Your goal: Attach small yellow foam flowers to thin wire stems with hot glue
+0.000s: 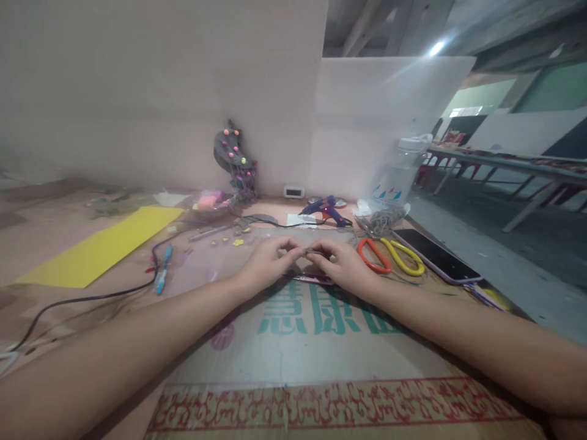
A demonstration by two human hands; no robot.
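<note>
In the head view my left hand [270,261] and my right hand [343,264] meet at the middle of the table. Both are closed, with thumbs and forefingers pinched around a small, thin, dark piece [313,250]. Its kind is too small and blurred to tell. Just below the fingertips lies a slim pinkish object [310,278], partly hidden by the hands. To the right of my right hand are an orange loop handle [373,256] and a yellow loop handle [403,256]. Small yellow flower shapes [238,242] lie left of my left hand.
A blue glue gun [324,209] with a cord lies behind my hands. Grey yarn [385,222], a clear water bottle [395,174] and a phone [435,253] stand or lie right. Leftward are a yellow sheet [103,247], a blue pen [164,270] and a grey crescent decoration [224,150].
</note>
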